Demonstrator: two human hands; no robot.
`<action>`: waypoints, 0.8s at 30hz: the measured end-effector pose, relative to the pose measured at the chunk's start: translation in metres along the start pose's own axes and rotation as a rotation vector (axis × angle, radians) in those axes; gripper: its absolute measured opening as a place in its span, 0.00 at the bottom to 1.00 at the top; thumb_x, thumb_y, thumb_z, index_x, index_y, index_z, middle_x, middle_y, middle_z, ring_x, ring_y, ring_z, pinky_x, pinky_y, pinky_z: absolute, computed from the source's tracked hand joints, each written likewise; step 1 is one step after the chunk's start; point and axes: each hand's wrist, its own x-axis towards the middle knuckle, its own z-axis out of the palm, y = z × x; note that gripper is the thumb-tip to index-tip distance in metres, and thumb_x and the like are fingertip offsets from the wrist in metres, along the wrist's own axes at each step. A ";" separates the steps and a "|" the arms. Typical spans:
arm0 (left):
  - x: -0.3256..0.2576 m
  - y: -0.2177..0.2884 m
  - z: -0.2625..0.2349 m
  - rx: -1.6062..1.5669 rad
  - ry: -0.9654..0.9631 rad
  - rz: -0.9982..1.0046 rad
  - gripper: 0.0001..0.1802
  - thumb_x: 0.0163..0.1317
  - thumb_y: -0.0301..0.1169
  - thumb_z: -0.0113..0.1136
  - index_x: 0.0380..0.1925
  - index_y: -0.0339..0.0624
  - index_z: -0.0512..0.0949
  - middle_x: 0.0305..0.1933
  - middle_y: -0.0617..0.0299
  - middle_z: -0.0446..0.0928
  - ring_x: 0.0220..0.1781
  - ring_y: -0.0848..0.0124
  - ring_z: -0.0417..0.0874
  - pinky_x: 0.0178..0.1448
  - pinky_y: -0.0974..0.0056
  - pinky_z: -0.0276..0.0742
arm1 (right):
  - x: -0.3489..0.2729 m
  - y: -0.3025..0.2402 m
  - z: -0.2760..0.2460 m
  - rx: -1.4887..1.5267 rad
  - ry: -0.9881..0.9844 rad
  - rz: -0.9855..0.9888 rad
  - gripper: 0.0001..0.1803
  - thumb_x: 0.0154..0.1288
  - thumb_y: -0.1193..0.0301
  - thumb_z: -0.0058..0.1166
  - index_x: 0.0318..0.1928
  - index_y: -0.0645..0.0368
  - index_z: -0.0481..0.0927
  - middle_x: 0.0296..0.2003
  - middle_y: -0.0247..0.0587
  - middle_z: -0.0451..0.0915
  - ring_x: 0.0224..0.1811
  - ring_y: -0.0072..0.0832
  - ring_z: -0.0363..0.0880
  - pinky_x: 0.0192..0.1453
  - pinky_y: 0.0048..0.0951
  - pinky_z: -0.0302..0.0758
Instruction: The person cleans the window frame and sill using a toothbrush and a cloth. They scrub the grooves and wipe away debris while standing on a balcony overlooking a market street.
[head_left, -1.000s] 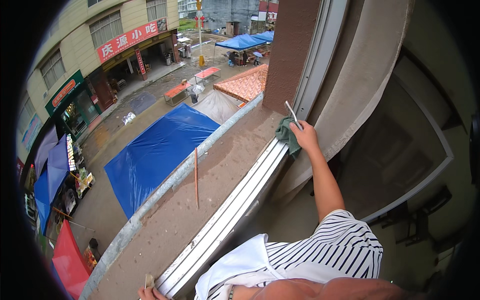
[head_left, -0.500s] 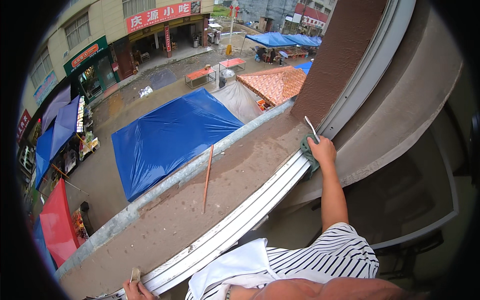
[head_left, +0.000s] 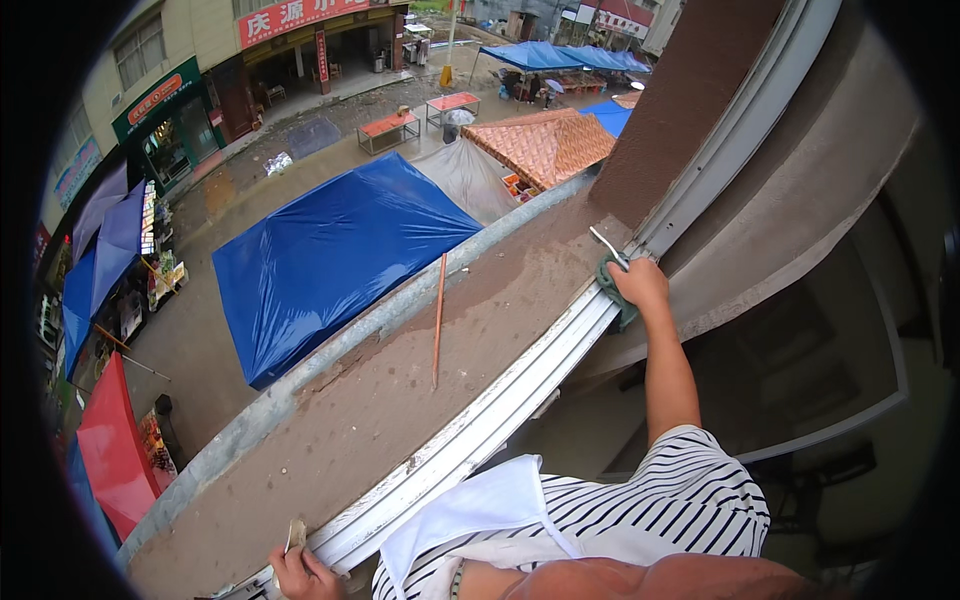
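My right hand is closed on a dark green cloth and a thin tool with a white, bent end. It presses the cloth at the far right end of the white window track, beside the upright frame. At the lower left, my left hand pinches a small, flat beige piece near the track's other end. Its exact kind is unclear. A thin reddish-brown stick lies across the brown outer sill, apart from both hands.
Past the sill's grey outer edge is a drop to a street with a blue canopy, a red canopy and a patterned orange canopy. A brown pillar rises at the sill's right end. A dark window pane stands at right.
The view has shifted slightly. My left hand has moved up and right along the track with the beige piece. My right hand stays near the corner, and the tool's white end tilts further left.
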 end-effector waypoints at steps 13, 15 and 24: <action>0.001 0.033 -0.014 -0.202 -0.123 -0.572 0.06 0.57 0.18 0.59 0.36 0.36 0.78 0.45 0.45 0.76 0.39 0.43 0.81 0.40 0.48 0.76 | -0.191 -0.093 -0.009 0.043 -0.098 -0.251 0.30 0.65 0.45 0.57 0.32 0.65 0.87 0.31 0.59 0.85 0.37 0.55 0.86 0.44 0.50 0.81; 0.000 0.033 -0.015 -0.204 -0.127 -0.579 0.07 0.57 0.19 0.61 0.36 0.36 0.78 0.45 0.46 0.77 0.40 0.43 0.81 0.41 0.48 0.76 | -0.223 -0.107 -0.016 0.070 -0.148 -0.301 0.30 0.65 0.46 0.58 0.31 0.65 0.87 0.30 0.58 0.85 0.35 0.54 0.86 0.43 0.50 0.81; -0.006 0.032 -0.015 -0.202 -0.102 -0.531 0.06 0.59 0.20 0.62 0.37 0.36 0.79 0.47 0.46 0.77 0.41 0.44 0.82 0.42 0.48 0.76 | -0.322 -0.153 -0.024 0.151 -0.285 -0.570 0.28 0.69 0.48 0.56 0.28 0.63 0.85 0.25 0.55 0.84 0.30 0.52 0.85 0.38 0.48 0.80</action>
